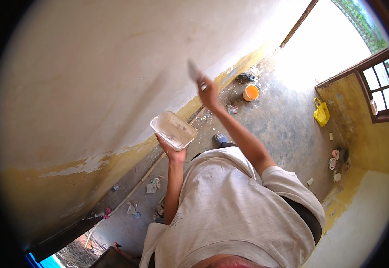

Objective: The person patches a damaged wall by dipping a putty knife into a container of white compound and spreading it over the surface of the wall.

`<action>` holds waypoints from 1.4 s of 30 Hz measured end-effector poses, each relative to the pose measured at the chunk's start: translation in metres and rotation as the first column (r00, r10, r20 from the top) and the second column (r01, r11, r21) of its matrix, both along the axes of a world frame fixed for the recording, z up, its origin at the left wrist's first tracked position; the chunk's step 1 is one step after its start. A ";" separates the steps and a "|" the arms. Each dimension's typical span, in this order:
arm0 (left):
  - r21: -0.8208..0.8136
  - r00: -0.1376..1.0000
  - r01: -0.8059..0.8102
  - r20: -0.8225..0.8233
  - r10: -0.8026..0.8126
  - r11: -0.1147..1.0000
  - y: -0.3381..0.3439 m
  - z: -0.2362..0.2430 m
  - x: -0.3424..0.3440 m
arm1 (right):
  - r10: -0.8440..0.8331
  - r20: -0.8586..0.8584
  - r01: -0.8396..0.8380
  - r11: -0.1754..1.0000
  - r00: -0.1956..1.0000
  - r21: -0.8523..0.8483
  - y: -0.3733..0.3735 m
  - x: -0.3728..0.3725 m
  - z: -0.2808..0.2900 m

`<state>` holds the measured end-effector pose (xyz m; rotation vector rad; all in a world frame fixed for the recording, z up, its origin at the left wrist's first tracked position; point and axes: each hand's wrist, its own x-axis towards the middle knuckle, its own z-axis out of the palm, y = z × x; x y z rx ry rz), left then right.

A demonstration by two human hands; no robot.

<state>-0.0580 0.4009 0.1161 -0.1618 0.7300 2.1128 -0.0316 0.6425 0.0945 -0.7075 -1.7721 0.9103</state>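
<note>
My left hand [173, 151] grips a clear plastic tub [171, 127] from below, near the wall. Whitish paste is smeared over the inside of the tub. Raised in front of the wall, my right hand [208, 92] is closed on a putty knife [193, 69], its blade blurred by motion. Whether the blade touches the wall I cannot tell. The wall [87, 80] is coated off-white above, with peeling yellow paint along its lower part.
An orange bucket [251, 93] stands on the concrete floor [279, 129] beside a dark lump [246, 77]. A long pole [134, 189] lies along the wall's foot among scraps. A yellow bag [321, 112] rests by the far wall, below a barred window [382, 85]. Bright light fills the doorway.
</note>
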 end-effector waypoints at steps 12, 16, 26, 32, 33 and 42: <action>0.032 0.993 -0.118 0.019 0.118 0.992 -0.011 -0.006 -0.002 | -0.373 -0.091 0.384 0.885 0.923 0.264 0.073 -0.056 0.061; -0.032 0.986 -0.166 -0.028 0.165 0.986 -0.010 0.000 -0.002 | -0.073 -0.008 0.071 0.931 0.997 0.358 -0.038 -0.080 0.019; 0.017 0.971 -0.236 -0.039 0.236 0.972 -0.016 -0.002 -0.005 | -0.258 0.019 0.251 0.919 0.966 -0.303 0.053 -0.013 -0.033; -0.008 0.979 -0.202 0.002 0.202 0.979 -0.025 -0.004 -0.007 | -0.422 -0.148 0.368 0.883 0.894 -0.292 0.109 -0.041 0.014; -0.012 0.979 -0.203 -0.001 0.203 0.979 -0.027 -0.004 -0.007 | -0.416 -0.029 0.389 0.871 0.909 -0.299 0.096 -0.051 0.016; -0.067 0.984 -0.180 -0.004 0.180 0.981 -0.034 -0.006 -0.008 | 0.284 -0.029 -0.285 0.957 0.958 -0.048 -0.102 -0.063 0.059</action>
